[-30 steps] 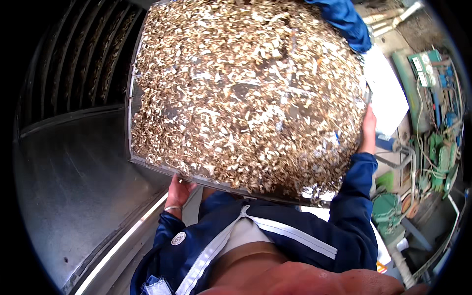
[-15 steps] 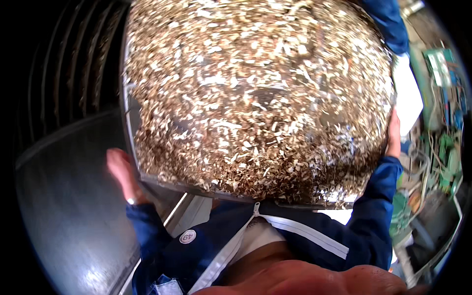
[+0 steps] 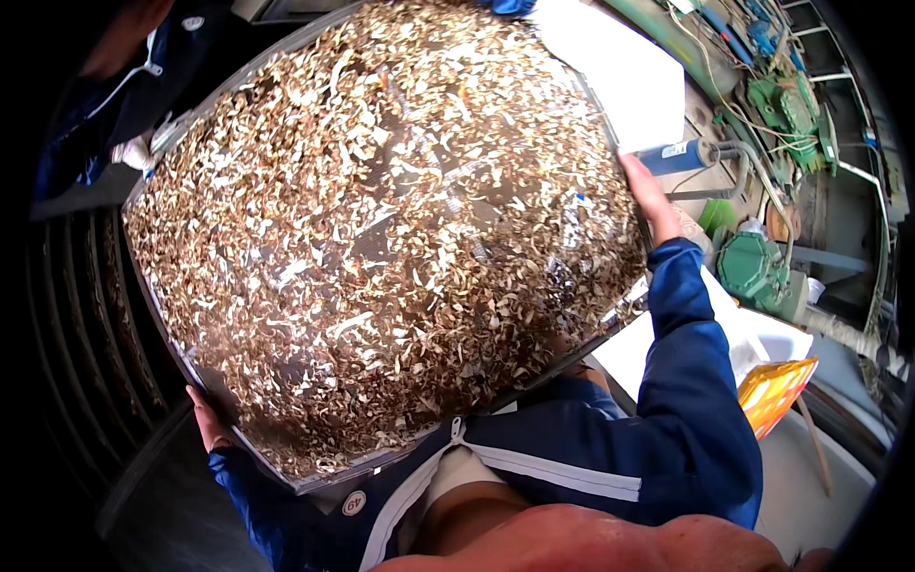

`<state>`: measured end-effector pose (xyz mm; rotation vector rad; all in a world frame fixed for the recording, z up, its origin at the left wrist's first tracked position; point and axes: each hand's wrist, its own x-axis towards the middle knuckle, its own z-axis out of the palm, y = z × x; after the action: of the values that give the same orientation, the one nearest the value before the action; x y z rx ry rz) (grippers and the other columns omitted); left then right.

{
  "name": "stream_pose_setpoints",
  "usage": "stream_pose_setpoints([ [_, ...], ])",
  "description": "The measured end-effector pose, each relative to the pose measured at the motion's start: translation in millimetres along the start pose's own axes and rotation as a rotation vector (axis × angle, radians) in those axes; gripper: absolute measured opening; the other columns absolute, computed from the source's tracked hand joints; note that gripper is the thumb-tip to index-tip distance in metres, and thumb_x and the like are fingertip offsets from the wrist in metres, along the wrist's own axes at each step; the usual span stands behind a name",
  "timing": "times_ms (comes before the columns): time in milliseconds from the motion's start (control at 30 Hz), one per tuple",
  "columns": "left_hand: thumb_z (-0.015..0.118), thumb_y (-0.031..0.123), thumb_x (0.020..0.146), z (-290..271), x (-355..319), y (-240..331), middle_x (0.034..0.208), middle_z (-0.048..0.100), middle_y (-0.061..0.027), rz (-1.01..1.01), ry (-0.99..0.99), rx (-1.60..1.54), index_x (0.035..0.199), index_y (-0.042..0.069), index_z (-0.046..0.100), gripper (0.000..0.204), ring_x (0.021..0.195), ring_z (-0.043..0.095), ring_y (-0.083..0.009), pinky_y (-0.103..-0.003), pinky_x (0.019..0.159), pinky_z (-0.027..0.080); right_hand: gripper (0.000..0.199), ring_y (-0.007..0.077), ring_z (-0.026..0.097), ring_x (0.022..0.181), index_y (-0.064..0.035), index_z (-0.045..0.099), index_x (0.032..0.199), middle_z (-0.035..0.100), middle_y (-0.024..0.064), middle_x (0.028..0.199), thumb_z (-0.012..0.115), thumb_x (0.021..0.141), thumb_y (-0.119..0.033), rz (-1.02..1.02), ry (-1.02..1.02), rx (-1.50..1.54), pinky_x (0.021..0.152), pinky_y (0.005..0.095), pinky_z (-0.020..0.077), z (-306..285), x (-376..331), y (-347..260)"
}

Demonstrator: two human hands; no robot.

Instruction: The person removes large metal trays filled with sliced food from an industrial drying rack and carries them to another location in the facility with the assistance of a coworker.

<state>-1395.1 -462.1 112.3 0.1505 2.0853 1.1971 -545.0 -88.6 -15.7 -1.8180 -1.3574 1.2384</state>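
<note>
A wide, dark-rimmed tray [image 3: 379,464] lies tilted in front of my body, its near edge close to my jacket. Thin brown and cream dried flakes [image 3: 410,286] cover most of it, with patches of the dark bottom showing through. My left hand [image 3: 204,419] is closed on the tray's near-left side, its fingers partly hidden under the rim. On the right side, my right hand [image 3: 650,198] grips the edge with the fingers out of sight beneath. At the far-left corner another person's hand [image 3: 133,153], pale and perhaps gloved, is by the rim.
That person's dark jacket [image 3: 133,71] fills the upper left. A rack of dark slats [image 3: 86,305] stands to the left. Green machinery [image 3: 758,262] and a blue cylinder [image 3: 677,157] are at the right, above an orange-yellow package [image 3: 777,391]. Something blue [image 3: 510,8] touches the far edge.
The tray has turned and shifted left, nearer to me. My left hand, apart from it before, has taken hold of its side. The other person has come into view at upper left.
</note>
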Motion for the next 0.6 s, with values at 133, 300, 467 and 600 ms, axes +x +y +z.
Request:
stream_pose_setpoints([
  [133,0.034,0.060,0.090,-42,15,5,0.130,0.047,-0.0036,-0.037,-0.048,0.135,0.133,-0.002,0.040,0.076,0.115,0.044,-0.0159,-0.027,0.102,0.029,0.067,0.0283,0.049,0.115,0.0032,0.055,0.118,0.056,0.0202,0.119,0.044,0.088,-0.056,-0.005,0.146,-0.161,0.099,0.0331,0.0335,23,3,-12],
  [300,0.035,0.066,0.087,-10,1,25,0.075,0.054,0.0024,-0.101,-0.120,0.225,0.097,0.003,0.060,0.069,0.065,0.048,-0.0115,-0.026,0.057,0.041,0.071,0.0299,0.052,0.112,0.0012,0.054,0.120,0.057,0.0205,0.117,0.044,0.085,-0.060,-0.018,0.199,-0.152,0.099,0.0325,0.0341,21,-10,-28],
  [467,0.029,0.053,0.095,-3,9,29,0.092,0.056,-0.0065,0.055,-0.057,0.322,0.108,-0.005,0.055,0.065,0.081,0.049,-0.0177,-0.030,0.076,0.042,0.079,0.0310,0.054,0.106,0.0008,0.056,0.117,0.059,0.0223,0.112,0.040,0.081,-0.068,0.046,0.292,-0.254,0.095,0.0335,0.0363,24,8,-15],
  [600,0.025,0.058,0.093,-48,60,14,0.118,0.054,-0.0080,0.172,-0.088,0.597,0.127,-0.003,0.044,0.072,0.103,0.052,-0.0199,-0.030,0.093,0.039,0.074,0.0271,0.052,0.110,-0.0010,0.052,0.122,0.057,0.0180,0.118,0.039,0.084,-0.064,0.052,0.393,-0.317,0.096,0.0322,0.0345,31,13,-10],
])
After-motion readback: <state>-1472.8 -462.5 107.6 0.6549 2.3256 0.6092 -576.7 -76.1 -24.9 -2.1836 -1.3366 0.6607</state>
